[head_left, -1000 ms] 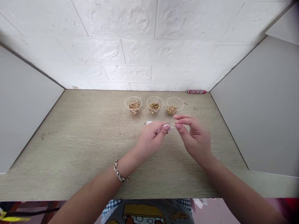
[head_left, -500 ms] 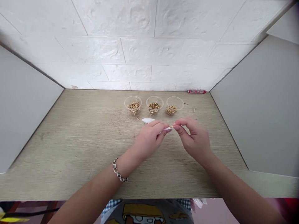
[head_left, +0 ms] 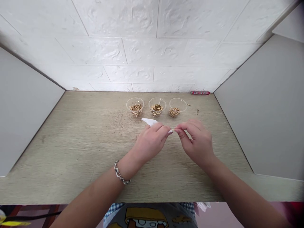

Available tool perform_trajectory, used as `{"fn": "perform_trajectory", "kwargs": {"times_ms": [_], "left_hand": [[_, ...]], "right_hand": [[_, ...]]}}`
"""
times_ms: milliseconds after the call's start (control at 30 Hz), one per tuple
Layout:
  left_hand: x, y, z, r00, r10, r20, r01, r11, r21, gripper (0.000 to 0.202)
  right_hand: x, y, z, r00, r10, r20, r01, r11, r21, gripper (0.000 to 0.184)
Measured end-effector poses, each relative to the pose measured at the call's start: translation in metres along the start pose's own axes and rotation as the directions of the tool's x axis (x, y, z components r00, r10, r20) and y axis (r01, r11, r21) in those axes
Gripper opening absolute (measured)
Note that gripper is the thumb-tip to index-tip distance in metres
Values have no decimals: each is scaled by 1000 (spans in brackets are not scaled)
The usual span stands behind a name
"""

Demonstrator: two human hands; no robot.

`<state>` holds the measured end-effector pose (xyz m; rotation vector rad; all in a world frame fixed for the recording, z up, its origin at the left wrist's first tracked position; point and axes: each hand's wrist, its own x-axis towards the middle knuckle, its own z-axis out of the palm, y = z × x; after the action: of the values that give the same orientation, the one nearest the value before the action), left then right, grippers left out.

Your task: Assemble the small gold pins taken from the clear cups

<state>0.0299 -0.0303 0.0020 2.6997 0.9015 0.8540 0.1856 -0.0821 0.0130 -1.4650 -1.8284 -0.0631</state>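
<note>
My left hand (head_left: 152,141) is closed on a folded white tissue (head_left: 149,121), which sticks out behind the fingers and again at the fingertips. Between the two hands shows a thin gold-coloured metal pin (head_left: 173,129). One end of it meets the tissue at my left fingertips. My right hand (head_left: 198,142) pinches the other end between thumb and forefinger. Just beyond the hands stand three clear plastic cups: the left cup (head_left: 135,100), the middle cup (head_left: 157,100) and the right cup (head_left: 178,100). Each holds many small gold-coloured metal pieces.
Loose small pins lie on the wooden tabletop (head_left: 78,142), one pin (head_left: 198,111) right of the cups and another (head_left: 189,105) behind it. A red marker-like tube (head_left: 200,92) rests against the white brick-pattern wall (head_left: 140,52). Grey panels (head_left: 268,110) flank the table.
The tissue's free end has shifted a little up and left and shows more. My hands have moved only slightly, with a little more of the pin visible between them.
</note>
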Motion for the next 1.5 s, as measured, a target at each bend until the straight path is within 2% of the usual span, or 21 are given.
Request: {"fn": "perform_trajectory", "kwargs": {"times_ms": [100, 233, 367, 500, 633, 767, 900, 967, 1067, 1233, 1400, 1500], "left_hand": [[0, 0, 0, 1000, 11, -2, -11, 1000, 16, 21], [0, 0, 0, 1000, 20, -13, -20, 1000, 13, 19], [0, 0, 2, 1000, 11, -5, -11, 1000, 8, 20], [-1, 0, 3, 1000, 9, 3, -9, 1000, 4, 21], [0, 0, 2, 1000, 4, 0, -4, 1000, 18, 21], [0, 0, 1, 1000, 14, 6, -14, 1000, 26, 22], [-1, 0, 2, 1000, 6, 8, -6, 999, 40, 22], [0, 0, 0, 1000, 3, 10, -3, 1000, 31, 21], [6, -1, -7, 999, 33, -4, -33, 999, 35, 20], [28, -3, -33, 987, 139, -78, -125, 978, 165, 14], [51, -2, -61, 971, 197, -132, -157, 952, 263, 12], [56, -2, -72, 965, 224, -137, -180, 943, 280, 10]], "right_hand": [[-1, 1, 0, 999, -31, -10, 30, 999, -45, 10], [0, 1, -1, 998, 61, 30, -62, 997, 43, 10], [0, 2, 0, 1000, 0, 7, 0, 1000, -10, 10], [0, 3, 2, 996, 78, 49, -81, 995, 64, 9], [-1, 3, 3, 998, 55, 26, -56, 998, 33, 9], [-2, 2, 3, 989, 134, 57, -138, 987, 82, 10], [-2, 1, 5, 999, 53, 0, -53, 998, 21, 10], [-1, 0, 6, 996, 93, 13, -94, 995, 44, 10], [6, -2, 3, 990, 139, 23, -140, 986, 85, 10], [33, -10, -10, 994, -27, -105, 28, 1000, 6, 8], [61, -22, -27, 990, 100, -100, -88, 989, 116, 11], [70, -27, -30, 982, 11, -188, 2, 998, 68, 10]]}}
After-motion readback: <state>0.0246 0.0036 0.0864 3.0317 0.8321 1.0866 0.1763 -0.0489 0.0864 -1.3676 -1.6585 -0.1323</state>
